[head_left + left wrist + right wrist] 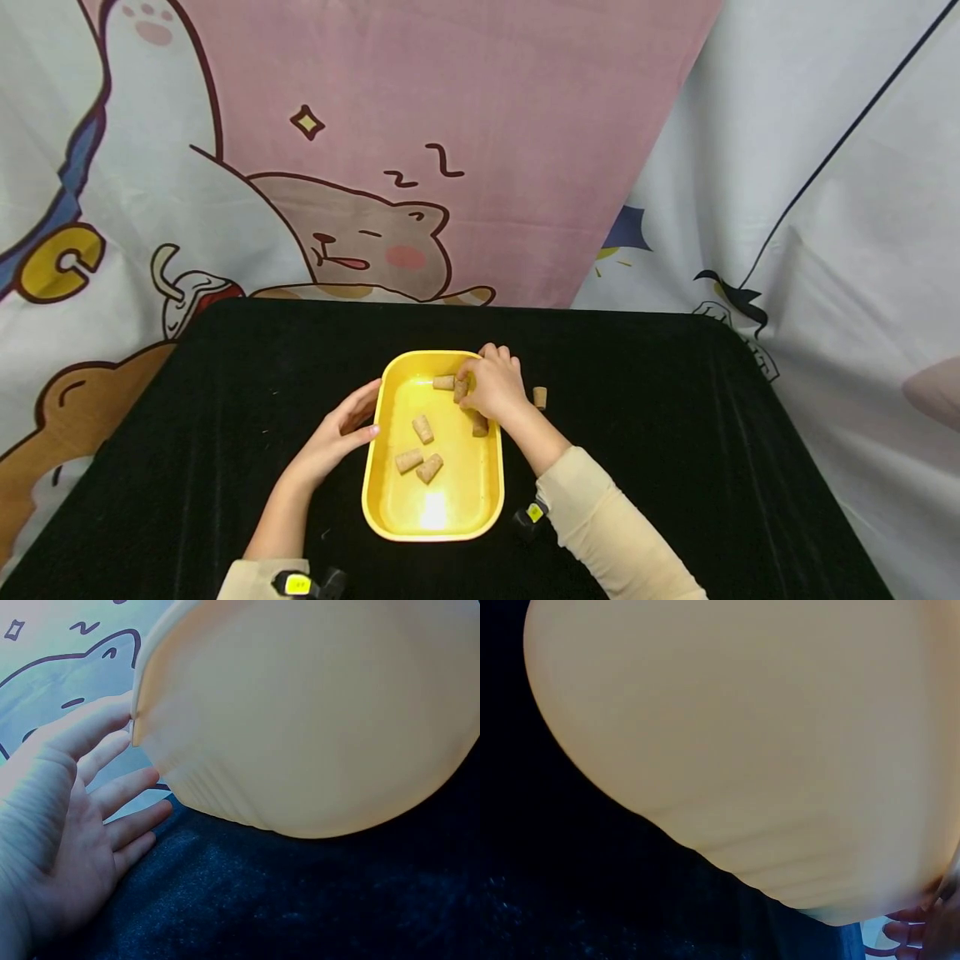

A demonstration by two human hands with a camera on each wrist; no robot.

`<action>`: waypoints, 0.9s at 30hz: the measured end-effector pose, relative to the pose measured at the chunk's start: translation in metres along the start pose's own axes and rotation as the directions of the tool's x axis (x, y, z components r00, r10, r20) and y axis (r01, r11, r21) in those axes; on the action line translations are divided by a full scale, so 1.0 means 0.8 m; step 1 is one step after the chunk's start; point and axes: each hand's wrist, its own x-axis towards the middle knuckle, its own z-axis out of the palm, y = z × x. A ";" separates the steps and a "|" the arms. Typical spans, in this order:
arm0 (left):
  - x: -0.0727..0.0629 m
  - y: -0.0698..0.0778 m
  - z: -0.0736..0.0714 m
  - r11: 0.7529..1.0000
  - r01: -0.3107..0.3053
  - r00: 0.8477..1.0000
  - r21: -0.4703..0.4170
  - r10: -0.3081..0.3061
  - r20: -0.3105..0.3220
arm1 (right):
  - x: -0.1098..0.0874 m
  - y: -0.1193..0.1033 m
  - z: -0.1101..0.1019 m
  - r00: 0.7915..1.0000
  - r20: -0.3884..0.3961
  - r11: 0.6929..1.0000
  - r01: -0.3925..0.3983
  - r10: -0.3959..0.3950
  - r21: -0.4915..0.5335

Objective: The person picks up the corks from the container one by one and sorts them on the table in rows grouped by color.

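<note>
Head view shows me the right hand pinching a cork at its nine o'clock, the left hand loosely spread against the yellow tray at nine.

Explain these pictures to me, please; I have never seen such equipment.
No robot here: a person works bare-handed. The wide picture comes from the head, looking forward and down; the others come from each wrist. On black cloth sits a yellow tray holding corks; another cork is outside, to its right. The left hand touches the tray's left side; the right hand pinches one cork at the far end. The pale surface filling much of both wrist pictures is probably the tray.
</note>
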 end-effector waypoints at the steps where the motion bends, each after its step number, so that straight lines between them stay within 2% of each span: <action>1: 0.000 0.000 0.000 1.000 0.002 1.000 0.001 -0.002 -0.001 | 0.000 0.000 0.000 1.000 -0.001 1.000 -0.001 0.001 0.000; 16: 0.000 -0.001 -0.001 1.000 0.004 1.000 0.006 -0.004 0.003 | -0.005 -0.002 -0.005 0.998 -0.064 0.999 0.012 -0.010 0.034; 27: 0.000 -0.001 -0.001 1.000 -0.001 1.000 0.005 0.001 0.007 | -0.013 -0.002 -0.026 0.988 -0.148 0.996 0.044 -0.031 0.081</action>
